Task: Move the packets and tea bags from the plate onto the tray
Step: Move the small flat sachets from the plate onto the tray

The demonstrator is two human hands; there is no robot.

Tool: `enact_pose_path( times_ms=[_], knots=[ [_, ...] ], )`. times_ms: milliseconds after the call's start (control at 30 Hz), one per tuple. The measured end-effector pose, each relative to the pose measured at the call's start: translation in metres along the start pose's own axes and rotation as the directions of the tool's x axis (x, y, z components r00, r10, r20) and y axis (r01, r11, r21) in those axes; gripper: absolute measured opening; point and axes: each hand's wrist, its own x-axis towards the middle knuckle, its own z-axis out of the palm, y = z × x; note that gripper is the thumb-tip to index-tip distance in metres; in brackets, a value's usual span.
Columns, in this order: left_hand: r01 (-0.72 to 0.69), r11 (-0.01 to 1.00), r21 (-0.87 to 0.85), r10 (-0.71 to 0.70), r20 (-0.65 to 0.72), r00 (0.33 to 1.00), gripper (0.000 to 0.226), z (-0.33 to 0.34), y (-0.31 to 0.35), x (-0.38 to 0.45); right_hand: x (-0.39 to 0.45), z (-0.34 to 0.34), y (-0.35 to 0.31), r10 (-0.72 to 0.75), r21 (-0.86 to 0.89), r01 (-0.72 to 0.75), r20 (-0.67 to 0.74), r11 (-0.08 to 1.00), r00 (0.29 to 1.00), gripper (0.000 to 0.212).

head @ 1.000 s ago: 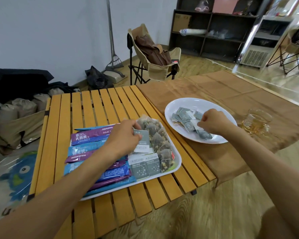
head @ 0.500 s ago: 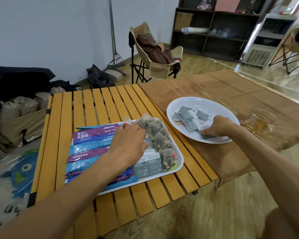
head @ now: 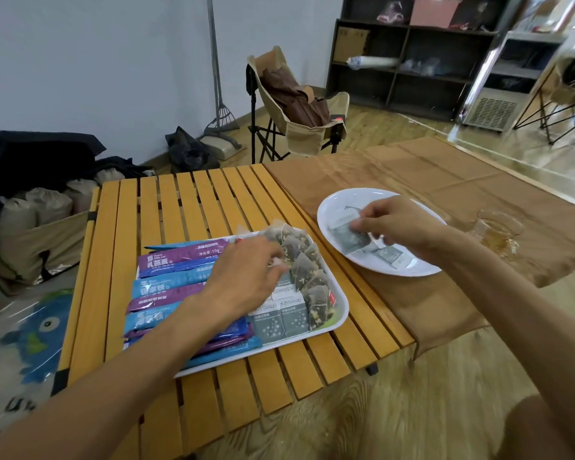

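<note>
A white plate (head: 362,198) sits on the brown cloth at the right. Over it, my right hand (head: 400,224) pinches a small bunch of grey packets (head: 349,239), raised a little off the plate. One more grey packet (head: 390,255) lies flat on the plate. To the left, a white tray (head: 341,313) holds long blue and purple stick packets (head: 179,257), pyramid tea bags (head: 301,260) and grey packets (head: 279,322). My left hand (head: 246,277) hovers low over the tray's middle, its fingertips by the tea bags and nothing visibly held.
The tray stands on a yellow slatted table (head: 179,200), beside a brown cloth (head: 412,167). A glass cup of tea (head: 497,230) stands just right of the plate. A folding chair (head: 296,104) and dark shelves are behind; bags lie on the floor at left.
My left hand set its grey packet down on the tray and now holds nothing. My right hand gathered packets on the plate and lifted them.
</note>
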Motion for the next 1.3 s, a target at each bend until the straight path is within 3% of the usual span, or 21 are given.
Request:
enact_pose_path(
  times_ms=[100,233,433,633,767,867,1033,1300],
  knots=[
    [0.017,0.920,-0.392,-0.046,-0.064,0.997,0.011,-0.019,0.010,0.003,-0.014,0.030,-0.024,-0.106,0.117,0.087,0.164,0.989,0.981,0.009],
    [0.047,0.841,-0.539,-0.091,-0.055,0.994,0.008,-0.028,0.015,0.001,-0.020,0.051,-0.035,-0.144,0.155,0.107,0.252,0.982,0.957,0.006],
    [0.143,0.922,-0.360,-0.127,0.069,0.990,0.007,-0.030,0.003,-0.006,-0.014,0.042,-0.022,-0.100,0.083,0.083,0.236,0.993,0.967,0.011],
    [0.169,0.984,-0.048,-0.142,0.352,0.925,0.008,-0.024,-0.004,-0.018,0.024,0.008,0.041,0.039,-0.349,-0.076,-0.114,0.934,0.993,0.008],
    [0.063,0.981,0.186,-0.115,0.279,0.953,0.011,-0.016,-0.005,-0.024,0.033,-0.009,0.077,0.169,-0.458,-0.225,-0.161,0.860,0.972,0.004],
    [-0.018,0.957,0.289,-0.049,0.225,0.973,0.018,-0.014,-0.003,-0.025,0.037,-0.015,0.087,0.201,-0.487,-0.268,-0.188,0.831,0.962,0.020],
    [-0.082,0.953,0.291,-0.001,0.274,0.962,0.046,-0.006,0.002,-0.028,0.041,-0.018,0.087,0.280,-0.529,-0.334,-0.183,0.780,0.943,0.047],
    [-0.113,0.939,0.324,0.012,0.298,0.954,0.049,-0.006,0.001,-0.028,0.041,-0.022,0.079,0.357,-0.585,-0.383,-0.166,0.715,0.919,0.046]
  ],
)
